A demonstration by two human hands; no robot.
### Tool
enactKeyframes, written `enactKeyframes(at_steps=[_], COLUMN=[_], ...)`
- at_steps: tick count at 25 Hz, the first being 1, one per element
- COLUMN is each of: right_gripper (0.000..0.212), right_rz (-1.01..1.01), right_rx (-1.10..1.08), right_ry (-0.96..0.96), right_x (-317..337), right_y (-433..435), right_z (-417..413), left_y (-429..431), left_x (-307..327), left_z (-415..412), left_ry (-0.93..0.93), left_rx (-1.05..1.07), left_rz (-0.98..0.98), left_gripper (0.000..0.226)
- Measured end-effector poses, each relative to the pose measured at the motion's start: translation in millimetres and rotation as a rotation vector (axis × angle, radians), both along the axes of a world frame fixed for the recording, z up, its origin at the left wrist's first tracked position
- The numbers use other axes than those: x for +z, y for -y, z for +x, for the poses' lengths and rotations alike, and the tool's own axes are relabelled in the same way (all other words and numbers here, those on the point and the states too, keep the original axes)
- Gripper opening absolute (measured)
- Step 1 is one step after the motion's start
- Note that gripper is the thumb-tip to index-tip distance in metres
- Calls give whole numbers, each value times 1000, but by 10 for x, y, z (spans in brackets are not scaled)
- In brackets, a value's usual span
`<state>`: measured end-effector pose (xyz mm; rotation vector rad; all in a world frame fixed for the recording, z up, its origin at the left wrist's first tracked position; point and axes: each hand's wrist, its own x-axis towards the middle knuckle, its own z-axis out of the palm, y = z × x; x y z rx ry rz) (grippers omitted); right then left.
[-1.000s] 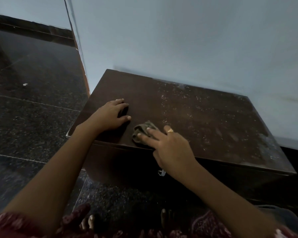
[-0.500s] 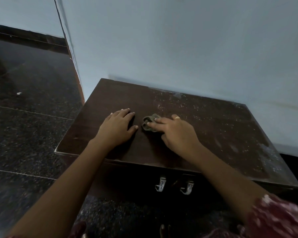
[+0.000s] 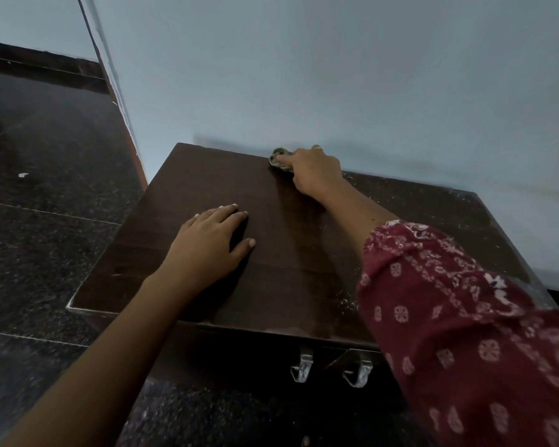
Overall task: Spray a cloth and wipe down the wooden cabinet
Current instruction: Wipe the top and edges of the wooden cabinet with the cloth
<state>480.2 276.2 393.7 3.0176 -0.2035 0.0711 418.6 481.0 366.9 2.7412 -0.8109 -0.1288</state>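
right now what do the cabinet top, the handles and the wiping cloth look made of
Cabinet top: dark brown wood or wood-look laminate, faint grain, matte, dusty on the right.
Handles: silvery metal, glinting.
Cloth: soft crumpled greenish fabric under the right hand.

— Where is there free room on the cabinet top (image 3: 207, 175)?
— Its far-left part lies bare; the left hand (image 3: 212, 238) rests flat mid-left.
— And the far edge?
— The wall (image 3: 336, 75) blocks it, with the right hand (image 3: 313, 171) and cloth (image 3: 278, 156) against it.

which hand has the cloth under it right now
The right hand, stretched to the cabinet's back edge by the wall, presses the cloth. The left hand lies flat and empty nearer the front.
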Motion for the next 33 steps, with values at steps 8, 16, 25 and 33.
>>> enactKeyframes(at_steps=[8, 16, 25, 33], right_gripper=[52, 58, 66, 58], right_rz=[39, 40, -86, 13], right_rx=[34, 181, 353, 138], right_ry=[-77, -166, 32, -85], right_x=[50, 156, -61, 82], right_y=[0, -305, 13, 194], right_z=[-770, -2001, -2763, -1987], left_y=[40, 162, 393, 674], left_x=[37, 83, 5, 4], left_z=[-47, -254, -410, -265], left_ry=[-13, 15, -26, -3], left_rx=[24, -11, 19, 5], left_rz=[14, 19, -29, -24], left_gripper=[57, 54, 55, 55])
